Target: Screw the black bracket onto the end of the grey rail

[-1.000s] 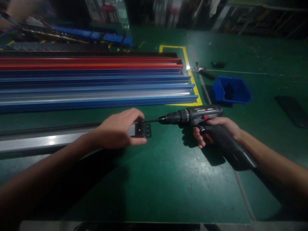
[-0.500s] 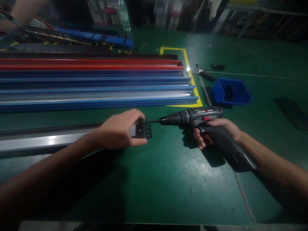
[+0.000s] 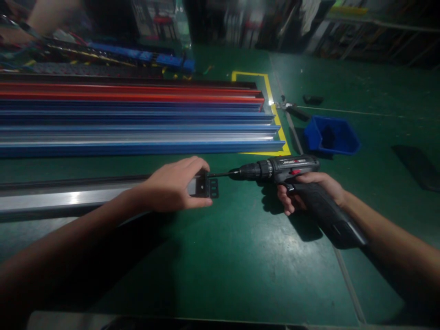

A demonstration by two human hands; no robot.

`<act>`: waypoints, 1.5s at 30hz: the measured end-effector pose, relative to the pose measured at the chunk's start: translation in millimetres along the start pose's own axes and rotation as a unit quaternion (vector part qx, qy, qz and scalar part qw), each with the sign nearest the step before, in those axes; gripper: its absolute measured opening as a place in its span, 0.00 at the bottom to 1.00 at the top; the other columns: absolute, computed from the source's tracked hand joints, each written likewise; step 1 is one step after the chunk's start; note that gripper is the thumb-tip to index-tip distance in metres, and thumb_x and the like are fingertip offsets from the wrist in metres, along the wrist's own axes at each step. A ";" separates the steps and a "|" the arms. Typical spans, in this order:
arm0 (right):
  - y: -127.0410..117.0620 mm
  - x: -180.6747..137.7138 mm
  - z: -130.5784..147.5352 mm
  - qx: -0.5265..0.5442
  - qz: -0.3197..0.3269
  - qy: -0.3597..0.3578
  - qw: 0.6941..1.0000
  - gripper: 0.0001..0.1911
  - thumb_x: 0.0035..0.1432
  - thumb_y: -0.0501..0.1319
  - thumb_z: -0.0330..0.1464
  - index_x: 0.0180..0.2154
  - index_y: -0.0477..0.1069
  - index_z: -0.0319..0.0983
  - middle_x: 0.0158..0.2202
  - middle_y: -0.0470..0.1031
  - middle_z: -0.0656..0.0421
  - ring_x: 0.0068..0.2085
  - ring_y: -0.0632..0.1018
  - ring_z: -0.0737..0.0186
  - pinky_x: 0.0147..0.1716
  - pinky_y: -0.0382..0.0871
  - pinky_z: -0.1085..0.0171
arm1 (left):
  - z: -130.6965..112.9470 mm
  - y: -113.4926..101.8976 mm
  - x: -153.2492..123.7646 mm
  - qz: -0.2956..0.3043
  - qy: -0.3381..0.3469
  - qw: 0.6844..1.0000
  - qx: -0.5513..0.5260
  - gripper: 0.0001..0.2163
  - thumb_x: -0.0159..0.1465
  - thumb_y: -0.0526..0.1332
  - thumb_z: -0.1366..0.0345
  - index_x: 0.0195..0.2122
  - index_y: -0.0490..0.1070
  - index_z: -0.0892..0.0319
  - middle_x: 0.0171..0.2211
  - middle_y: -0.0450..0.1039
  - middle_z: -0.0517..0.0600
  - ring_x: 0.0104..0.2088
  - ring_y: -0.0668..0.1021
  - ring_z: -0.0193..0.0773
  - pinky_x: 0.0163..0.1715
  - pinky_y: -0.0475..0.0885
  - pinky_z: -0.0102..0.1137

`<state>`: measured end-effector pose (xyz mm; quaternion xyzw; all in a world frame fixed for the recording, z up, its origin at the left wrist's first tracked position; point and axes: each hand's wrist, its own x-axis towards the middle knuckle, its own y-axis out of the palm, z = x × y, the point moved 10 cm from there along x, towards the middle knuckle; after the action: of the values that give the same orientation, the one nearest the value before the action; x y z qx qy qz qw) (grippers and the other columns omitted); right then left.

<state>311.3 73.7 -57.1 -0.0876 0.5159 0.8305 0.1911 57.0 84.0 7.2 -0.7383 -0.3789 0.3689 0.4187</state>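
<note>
A long metal channel (image 3: 79, 193), silvery inside with dark edges, lies across the left of the green table. My left hand (image 3: 175, 184) is closed around its right end, thumb on the near side and fingers on the far side. A black end bracket (image 3: 213, 188) with slots sits at that end. My right hand (image 3: 309, 188) grips a black cordless drill (image 3: 292, 167) by its handle, index finger by the trigger. The drill's long bit (image 3: 220, 174) points left, and its tip meets the bracket near its far corner.
Beyond lie blue channels (image 3: 137, 149) and red channels (image 3: 137, 94), their ends inside a yellow tape outline (image 3: 266, 85). A blue bin (image 3: 332, 135), a hand tool (image 3: 292, 109) and a dark flat object (image 3: 417, 167) are at right. Another person's arm (image 3: 44, 20) shows at upper left.
The view has shifted slightly, so most things appear a little lower and to the right. Both hands keep their hold, and the bit stays at the bracket.
</note>
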 end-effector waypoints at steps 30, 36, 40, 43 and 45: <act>-1.2 2.2 2.6 -0.026 -0.016 -0.023 0.999 0.21 0.62 0.62 0.38 0.48 0.75 0.27 0.42 0.80 0.45 0.45 0.83 0.49 0.52 0.75 0.53 | 0.2 -1.3 -0.8 0.005 -0.006 1.000 -0.007 0.29 0.59 0.65 0.41 0.54 0.67 0.56 0.52 0.74 0.56 0.47 0.78 0.50 0.44 0.71 0.39; 2.0 2.4 3.5 -0.035 0.001 -0.031 0.999 0.21 0.63 0.61 0.37 0.49 0.75 0.26 0.43 0.81 0.44 0.45 0.84 0.49 0.52 0.75 0.54 | 0.7 -0.5 -0.4 0.005 -0.011 1.000 -0.002 0.29 0.59 0.66 0.42 0.54 0.66 0.56 0.52 0.74 0.56 0.49 0.78 0.51 0.46 0.71 0.40; 4.1 1.9 2.7 -0.032 0.012 -0.033 0.999 0.20 0.63 0.61 0.36 0.50 0.74 0.26 0.44 0.81 0.45 0.46 0.83 0.50 0.54 0.74 0.53 | 1.2 0.8 -0.4 0.012 -0.015 1.000 -0.006 0.29 0.59 0.66 0.42 0.54 0.66 0.56 0.52 0.73 0.56 0.48 0.77 0.50 0.46 0.71 0.40; 5.4 2.5 2.9 -0.037 0.020 -0.040 0.998 0.20 0.63 0.60 0.35 0.50 0.74 0.26 0.43 0.80 0.45 0.45 0.83 0.51 0.53 0.75 0.53 | 1.4 0.6 -0.1 0.010 -0.015 1.000 -0.008 0.29 0.59 0.66 0.42 0.54 0.66 0.56 0.52 0.73 0.56 0.48 0.77 0.50 0.46 0.70 0.40; 6.4 2.9 4.1 -0.041 0.027 -0.049 0.998 0.19 0.64 0.59 0.34 0.50 0.73 0.25 0.41 0.80 0.45 0.43 0.83 0.52 0.52 0.75 0.53 | 1.3 0.8 0.1 0.011 -0.014 1.000 -0.011 0.28 0.59 0.66 0.43 0.54 0.66 0.56 0.52 0.73 0.56 0.48 0.77 0.49 0.45 0.70 0.40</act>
<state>306.3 75.5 -50.9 -0.0405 0.4735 0.8590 0.1903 56.1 84.2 6.0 -0.7419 -0.3805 0.3792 0.4013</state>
